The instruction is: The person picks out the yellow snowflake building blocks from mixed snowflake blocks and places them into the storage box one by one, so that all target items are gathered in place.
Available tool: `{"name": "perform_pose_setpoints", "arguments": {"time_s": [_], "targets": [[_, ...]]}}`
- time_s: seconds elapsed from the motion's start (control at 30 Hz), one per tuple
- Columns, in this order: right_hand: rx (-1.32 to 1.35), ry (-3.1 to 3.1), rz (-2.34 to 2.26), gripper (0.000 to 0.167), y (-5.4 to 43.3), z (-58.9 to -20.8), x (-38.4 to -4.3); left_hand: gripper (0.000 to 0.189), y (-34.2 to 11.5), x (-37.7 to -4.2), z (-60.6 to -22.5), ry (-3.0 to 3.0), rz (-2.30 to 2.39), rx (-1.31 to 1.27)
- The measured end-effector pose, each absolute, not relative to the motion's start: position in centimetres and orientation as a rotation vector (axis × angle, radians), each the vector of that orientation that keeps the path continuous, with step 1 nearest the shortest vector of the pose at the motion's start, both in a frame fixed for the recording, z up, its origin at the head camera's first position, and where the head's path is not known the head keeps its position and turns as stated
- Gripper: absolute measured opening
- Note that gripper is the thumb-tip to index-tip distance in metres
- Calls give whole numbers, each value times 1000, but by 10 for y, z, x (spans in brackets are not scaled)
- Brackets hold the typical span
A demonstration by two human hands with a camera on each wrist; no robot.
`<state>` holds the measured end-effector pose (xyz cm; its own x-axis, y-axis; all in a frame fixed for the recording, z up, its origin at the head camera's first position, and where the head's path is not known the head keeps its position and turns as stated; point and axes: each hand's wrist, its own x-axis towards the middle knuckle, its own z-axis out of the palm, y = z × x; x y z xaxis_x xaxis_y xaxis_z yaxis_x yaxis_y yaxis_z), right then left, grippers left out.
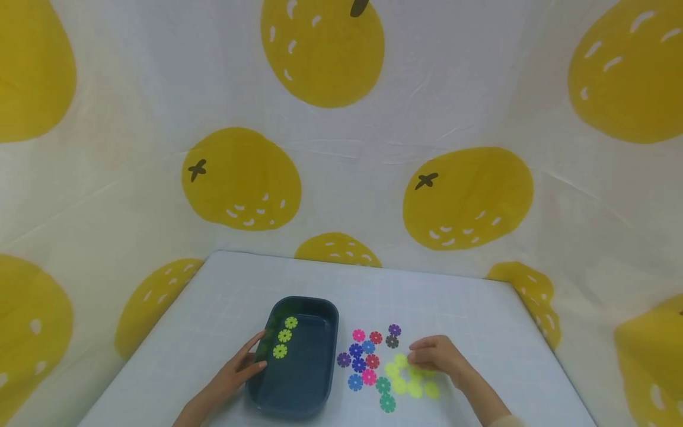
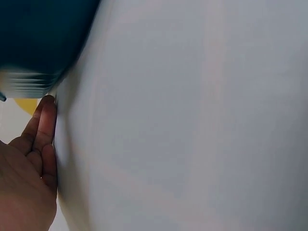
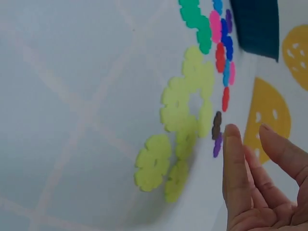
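Note:
My left hand (image 1: 235, 375) rests against the left rim of a dark blue-green tray (image 1: 306, 385), its thumb tip over the edge. In the left wrist view, the fingers (image 2: 46, 125) extend beside the tray's wall (image 2: 38, 38). Three yellow-green notched plastic discs (image 1: 285, 335) lie in a row inside the tray's left part. To the tray's right, my right hand (image 1: 440, 357) hovers at a cluster of yellow-green discs (image 1: 414, 389). In the right wrist view, its thumb and forefinger are apart, with nothing seen between them; that hand (image 3: 262, 192) hides part of the table.
Loose discs in pink, red (image 1: 372, 361), blue (image 1: 355, 382), purple (image 1: 394, 330), dark grey (image 1: 392, 341) and green (image 1: 388, 403) lie between the tray and the yellow-green cluster. A white cloth covers the table (image 1: 256, 273). A fruit-printed cloth (image 1: 352, 190) hangs around it.

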<state>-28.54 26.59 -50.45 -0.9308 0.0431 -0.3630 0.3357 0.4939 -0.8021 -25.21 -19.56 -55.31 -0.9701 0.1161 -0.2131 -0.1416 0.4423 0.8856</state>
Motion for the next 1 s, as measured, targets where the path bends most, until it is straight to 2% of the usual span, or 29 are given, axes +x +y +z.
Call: {"name": "perform_pose_setpoints", "arguments": {"time_s": [0.33, 0.77, 1.0], "targets": [[-3, 2714, -1192, 31, 260, -519, -281, 73, -197, -255, -557, 2474, 1528, -15], [-74, 2772, -1015, 33, 254, -535, -289, 74, -198, -256, -561, 2453, 1548, -14], [-189, 2701, -1029, 42, 261, -537, -294, 73, -198, -255, -560, 2436, 1566, 10]]}}
